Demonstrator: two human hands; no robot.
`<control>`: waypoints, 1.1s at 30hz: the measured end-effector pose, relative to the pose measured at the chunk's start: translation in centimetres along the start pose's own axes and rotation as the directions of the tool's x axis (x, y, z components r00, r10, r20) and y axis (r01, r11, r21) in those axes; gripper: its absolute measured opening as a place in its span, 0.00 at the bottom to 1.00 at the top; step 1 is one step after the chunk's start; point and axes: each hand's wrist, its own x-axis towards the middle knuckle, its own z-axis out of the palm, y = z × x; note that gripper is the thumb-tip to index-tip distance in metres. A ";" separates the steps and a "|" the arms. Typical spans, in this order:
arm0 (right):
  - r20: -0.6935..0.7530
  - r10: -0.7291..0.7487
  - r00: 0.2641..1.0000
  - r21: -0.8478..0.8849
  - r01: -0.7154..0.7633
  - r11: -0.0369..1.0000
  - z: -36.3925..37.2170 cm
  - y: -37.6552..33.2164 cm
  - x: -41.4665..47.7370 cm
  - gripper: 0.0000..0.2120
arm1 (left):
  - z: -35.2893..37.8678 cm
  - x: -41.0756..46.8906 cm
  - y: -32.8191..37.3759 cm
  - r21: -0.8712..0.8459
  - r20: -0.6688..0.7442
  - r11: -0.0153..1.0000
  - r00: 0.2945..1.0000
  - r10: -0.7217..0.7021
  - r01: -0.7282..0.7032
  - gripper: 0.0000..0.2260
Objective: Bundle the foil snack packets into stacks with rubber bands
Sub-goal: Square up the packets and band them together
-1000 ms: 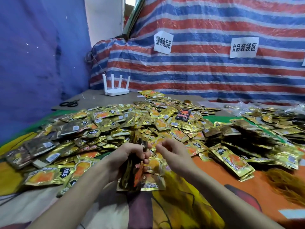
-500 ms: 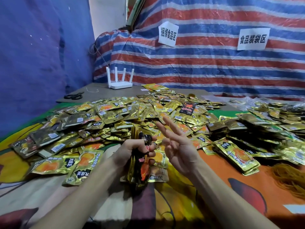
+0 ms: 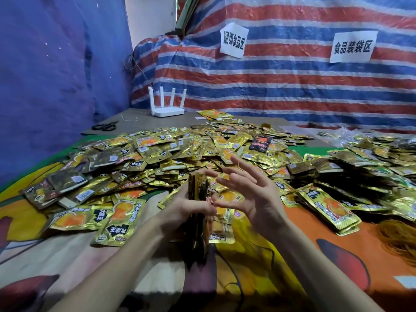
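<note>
My left hand (image 3: 186, 207) grips an upright stack of gold foil packets (image 3: 198, 221) on edge, just above the cloth. My right hand (image 3: 249, 194) is beside it with fingers spread wide, and a thin orange rubber band (image 3: 238, 164) is stretched over its fingers. A big heap of loose gold packets (image 3: 171, 158) spreads behind both hands. Bundled stacks of packets (image 3: 331, 206) lie to the right.
A pile of orange rubber bands (image 3: 400, 237) sits at the right edge. A white router (image 3: 167, 105) and black scissors (image 3: 104, 126) lie on the grey board at the back. A striped tarp with two paper signs hangs behind. Colourful cloth (image 3: 258, 278) covers the table.
My right hand has opened from a pinch near the stack into a wide spread, stretching the rubber band over its fingers. My left hand keeps its grip on the stack.
</note>
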 end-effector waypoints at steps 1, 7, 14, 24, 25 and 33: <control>-0.014 -0.006 1.000 -0.059 0.005 0.998 -0.1 0.1 -0.2 0.28 | 0.1 0.0 0.0 -0.029 -0.011 1.000 1.000 0.002 -0.002 0.18; -0.039 0.088 0.995 -0.330 -0.096 0.939 0.9 2.0 -2.1 0.32 | 0.1 0.7 0.1 -0.127 -0.252 0.919 0.908 0.335 -0.374 0.22; -0.023 0.059 0.998 -0.453 -0.063 0.889 4.0 3.9 -2.0 0.32 | 0.2 0.8 -0.1 -0.128 -0.363 0.887 0.853 0.375 -0.444 0.22; -0.045 -0.035 0.998 -0.296 0.020 0.955 6.7 5.4 -1.9 0.35 | -1.0 1.0 -0.5 -0.380 -0.479 0.822 0.851 0.218 -0.425 0.23; -0.063 -0.032 0.998 -0.290 0.012 0.957 7.0 5.6 -2.0 0.35 | -1.2 1.0 -0.5 -0.423 -0.452 0.828 0.878 0.159 -0.368 0.23; -0.086 0.058 0.995 -0.386 -0.087 0.918 5.7 3.5 -1.3 0.32 | -1.7 1.2 -0.3 -0.417 -0.413 0.852 0.901 0.132 -0.316 0.17</control>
